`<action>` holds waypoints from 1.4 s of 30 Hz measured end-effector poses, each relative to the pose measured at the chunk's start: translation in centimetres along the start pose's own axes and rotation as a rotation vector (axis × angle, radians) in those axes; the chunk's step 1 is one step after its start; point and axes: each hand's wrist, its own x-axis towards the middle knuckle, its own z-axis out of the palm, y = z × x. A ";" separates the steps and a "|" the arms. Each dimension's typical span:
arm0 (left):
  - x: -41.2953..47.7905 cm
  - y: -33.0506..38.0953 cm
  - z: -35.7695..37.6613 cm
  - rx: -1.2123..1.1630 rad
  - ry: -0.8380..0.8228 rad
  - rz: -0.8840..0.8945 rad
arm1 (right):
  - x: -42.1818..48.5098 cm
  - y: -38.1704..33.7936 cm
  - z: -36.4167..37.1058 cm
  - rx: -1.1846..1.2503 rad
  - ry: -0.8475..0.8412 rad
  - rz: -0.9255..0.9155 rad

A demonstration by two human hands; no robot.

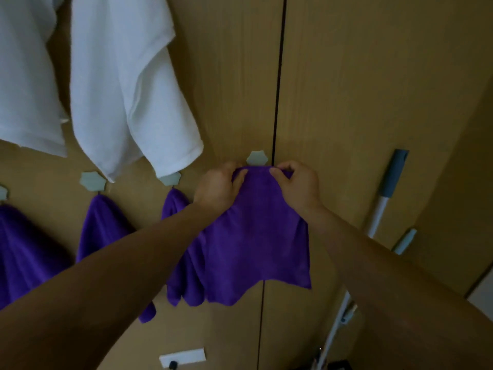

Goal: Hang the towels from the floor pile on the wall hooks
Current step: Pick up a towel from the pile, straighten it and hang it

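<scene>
A purple towel is being held flat against the wooden panel wall, with its top edge gathered just beneath a pale scalloped wall hook. The left hand is being kept curled round the left part of that edge, fingers tucked into the cloth. The right hand is pinching the right part between thumb and fingertips. The short span of hem between them is being stretched right under the hook plate. Whether it is already being caught on the peg cannot be told, since cloth and fingers are covering that spot.

To the left, a neighbouring purple towel is hanging from its own hook and is being partly overlapped by the held one. Two more purple towels are hanging further along, and white towels are hanging above. The floor pile is not being shown.

Several slips are being risked here. If the hem is released before it is seated over the peg, the towel is likely to be dropped straight down. The lower edge is hanging unevenly, so a shallow catch could be dragged off sideways by that lopsided weight. The left forearm is lying close across the neighbouring towel, which could be brushed off its hook. The mop handle leaning at the right could be knocked by the right elbow.
</scene>
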 end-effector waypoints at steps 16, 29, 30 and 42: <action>-1.0 0.0 4.8 0.180 -0.105 -0.455 | 1.9 4.1 3.5 -0.159 -0.035 -0.026; -1.8 0.9 5.5 0.552 -0.170 0.065 | -0.7 4.6 2.0 -0.605 -0.130 -0.367; -1.9 0.7 5.5 0.410 -0.209 0.040 | -1.1 4.9 2.2 -0.495 -0.213 -0.322; -4.0 1.5 5.9 -0.477 -0.358 -0.476 | -3.4 6.9 3.7 0.135 -0.449 0.118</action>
